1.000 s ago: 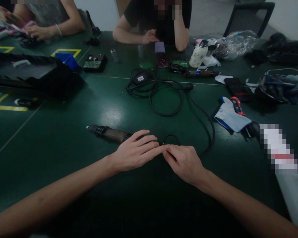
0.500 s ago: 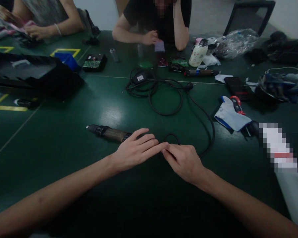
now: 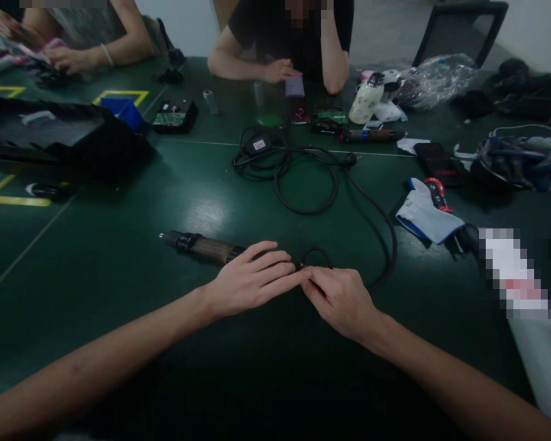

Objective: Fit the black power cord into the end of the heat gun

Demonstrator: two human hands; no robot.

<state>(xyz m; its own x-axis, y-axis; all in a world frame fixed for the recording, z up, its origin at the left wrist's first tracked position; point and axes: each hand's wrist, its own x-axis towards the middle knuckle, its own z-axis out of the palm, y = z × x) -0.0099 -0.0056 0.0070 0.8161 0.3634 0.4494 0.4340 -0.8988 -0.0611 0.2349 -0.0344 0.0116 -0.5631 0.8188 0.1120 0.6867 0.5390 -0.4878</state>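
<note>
A dark electric screwdriver (image 3: 211,248) lies on the green table, its tip pointing left. Over its rear end is my left hand (image 3: 250,278), palm down with the fingers stretched out; the palm's contact is hidden. My right hand (image 3: 340,297) is closed in a pinch at the screwdriver's tail, where the black cable (image 3: 319,250) makes a small loop. Its fingertips meet the left index fingertip and cover the cable's end. From there the cable runs right and back to a coiled bundle with a black power adapter (image 3: 258,144) bearing a white label.
White-and-blue gloves (image 3: 425,211) with a red-handled tool lie at right, near a phone (image 3: 436,162). Farther back are another screwdriver (image 3: 374,134), a bottle (image 3: 367,98) and a circuit-board unit (image 3: 174,116). A black tray (image 3: 50,131) stands left. Two people sit across the table.
Both hands stay nearly in place. The left hand's fingers have shifted slightly to the right at the screwdriver's tail; the screwdriver and cable look unmoved.
</note>
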